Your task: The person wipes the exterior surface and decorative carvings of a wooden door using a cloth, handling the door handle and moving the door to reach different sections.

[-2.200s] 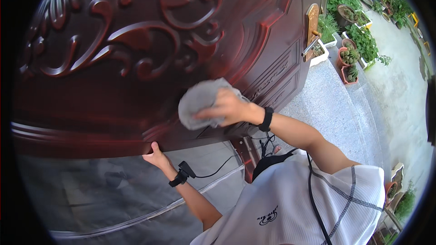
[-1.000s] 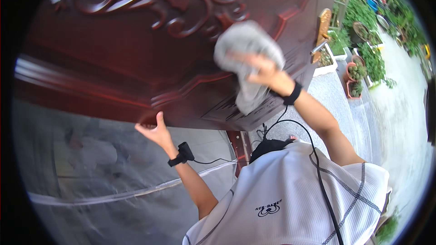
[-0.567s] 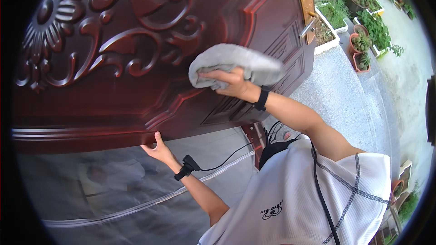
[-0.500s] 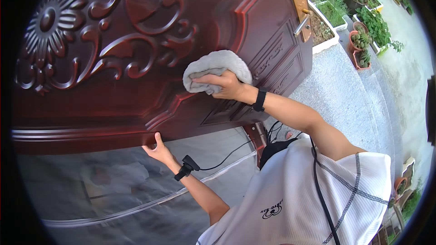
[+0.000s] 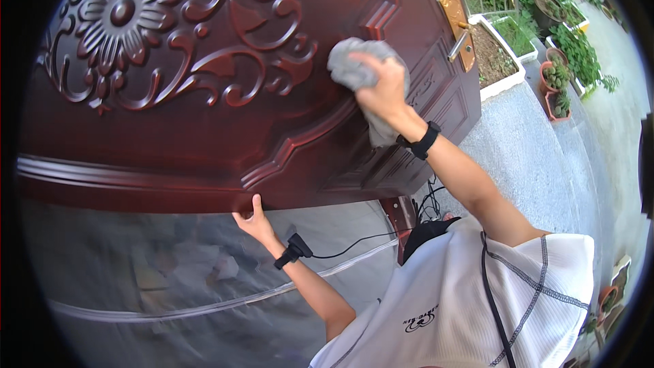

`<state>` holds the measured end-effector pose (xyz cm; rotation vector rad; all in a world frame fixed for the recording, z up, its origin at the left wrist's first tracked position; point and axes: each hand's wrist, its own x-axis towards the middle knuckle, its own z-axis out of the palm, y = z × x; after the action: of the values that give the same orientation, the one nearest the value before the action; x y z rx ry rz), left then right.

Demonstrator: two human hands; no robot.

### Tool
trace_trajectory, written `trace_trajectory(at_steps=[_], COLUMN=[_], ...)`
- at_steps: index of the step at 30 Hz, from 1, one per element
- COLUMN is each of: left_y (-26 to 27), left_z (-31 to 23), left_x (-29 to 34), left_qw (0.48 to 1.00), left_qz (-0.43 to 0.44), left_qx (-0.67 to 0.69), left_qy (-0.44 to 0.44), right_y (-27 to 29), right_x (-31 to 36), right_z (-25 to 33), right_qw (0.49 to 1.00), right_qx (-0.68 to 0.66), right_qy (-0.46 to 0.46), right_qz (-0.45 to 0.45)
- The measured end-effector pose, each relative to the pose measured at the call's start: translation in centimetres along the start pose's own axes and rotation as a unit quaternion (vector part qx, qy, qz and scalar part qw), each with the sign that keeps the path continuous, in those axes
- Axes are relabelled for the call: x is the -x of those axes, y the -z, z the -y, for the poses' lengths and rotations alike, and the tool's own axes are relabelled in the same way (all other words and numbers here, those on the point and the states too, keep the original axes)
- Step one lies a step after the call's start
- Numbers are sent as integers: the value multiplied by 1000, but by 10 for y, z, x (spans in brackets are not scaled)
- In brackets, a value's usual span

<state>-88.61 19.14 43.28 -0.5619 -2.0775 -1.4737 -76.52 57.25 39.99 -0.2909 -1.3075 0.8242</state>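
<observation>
A dark red-brown door [image 5: 191, 140] with carved relief fills the upper left of the head view. My right hand [image 5: 385, 92] is closed on a grey cloth [image 5: 351, 68] and presses it against the door, beside the raised moulding. Part of the cloth bunches above my fingers, and a loose end hangs below the hand; both are slightly blurred. My left hand [image 5: 254, 225] holds the door's lower edge in the picture, thumb on the carved face, other fingers mostly hidden behind the edge. A gold handle plate with a lever [image 5: 458, 31] sits on the door's right side.
Beyond the door, white planters [image 5: 501, 85] and terracotta pots [image 5: 558, 104] line grey stone steps [image 5: 511, 143]. Cloudy plastic sheeting [image 5: 184, 266] lies below the door edge. A black cable [image 5: 361, 240] runs from my left wrist device [image 5: 293, 252].
My right hand has moved up and to the right with the cloth, whose end now hangs down. My left hand stays on the door edge. The whole view has shifted slightly.
</observation>
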Motion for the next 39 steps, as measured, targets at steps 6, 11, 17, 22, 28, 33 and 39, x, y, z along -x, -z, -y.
trace_trajectory(at_steps=[6, 11, 17, 22, 28, 33, 39], left_y=[2, -6, 2, -20, -1, -7, 2], left_z=[1, -5, -6, -10, 3, -11, 6], left_x=[0, -2, 0, 1, 2, -1, 0], left_qw=[1000, 1000, 1000, 998, 999, 999, 999], left_qz=[-7, -15, -9, -36, -17, -1, 1], left_qx=[28, 15, 23, 37, -24, 37, 1], left_qy=[14, 0, -8, -34, -25, -29, -36], right_y=[-14, -23, -8, -37, -38, 11, 21], right_x=[15, 24, -41, 24, 63, -106, -113], right_z=[30, 47, -1, 46, 61, 1, -54], right_qw=[983, 963, 993, 995, 945, 991, 988], right_qx=[16, 101, -48, -1, -51, 38, 123], right_qy=[65, 8, -92, 58, 31, 116, 58], right_qz=[171, 252, -51, 86, 322, -55, -74])
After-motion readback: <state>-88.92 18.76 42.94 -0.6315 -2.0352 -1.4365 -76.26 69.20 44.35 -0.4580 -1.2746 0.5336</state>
